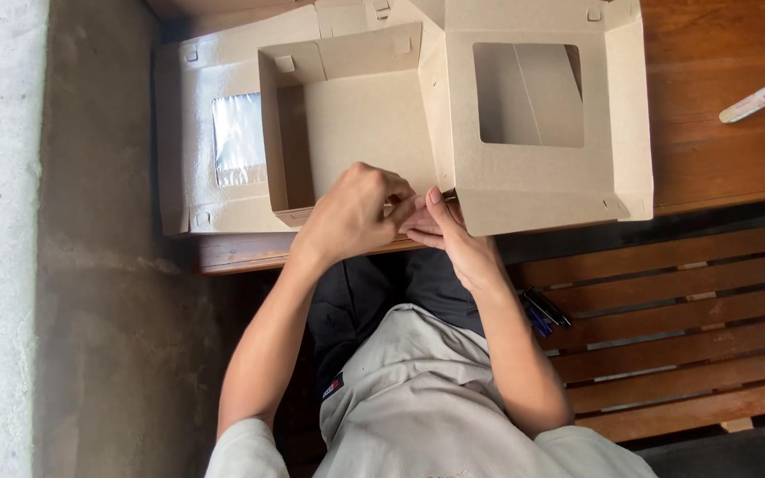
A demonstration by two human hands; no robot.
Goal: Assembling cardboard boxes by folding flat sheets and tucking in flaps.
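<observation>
From the head camera, a wooden table (719, 159) bears a flat kraft box (214, 204) with a shiny film window, lying under and to the left of the box being worked. A capped tube (761, 98) lies at the far right of the table, well apart. Below it is a slatted bench (683, 354) with dark pens (542, 310) on it.

The open box (356, 115) is plain brown card, its tray walls upright, its lid (542, 115) folded out to the right with a square cut-out window.

At the near edge of the box, the left hand (351, 217) curls its fingers, pinching the front wall at the corner. The right hand (440, 230) presses fingertips to the same corner, touching the left.
</observation>
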